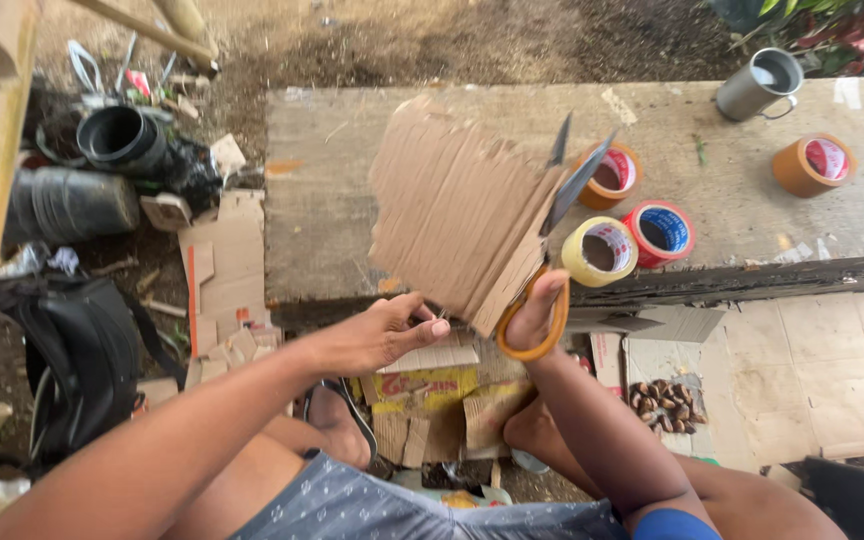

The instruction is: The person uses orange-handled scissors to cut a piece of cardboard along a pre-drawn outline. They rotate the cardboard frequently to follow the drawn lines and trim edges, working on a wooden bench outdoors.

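The place is outdoors, with bare earth and a low wooden table (352,200) made of a thick, worn plank; cardboard scraps (422,395) lie on the ground under it. The person sits in front of the table and holds a piece of brown cardboard (452,210) up above its near edge. The left hand (387,332) grips the lower edge of the cardboard, fingers closed on it from below. The right hand (537,310) is just at the right of the cardboard's lower corner, its fingers closed through the orange handles of the scissors (552,230). The blades stand open and point upward, along the right edge of the cardboard. On the table, just behind the scissors, lie three tape rolls (642,215) close together, a fourth tape roll (810,165) further right, and a metal mug (757,85) near the far edge.
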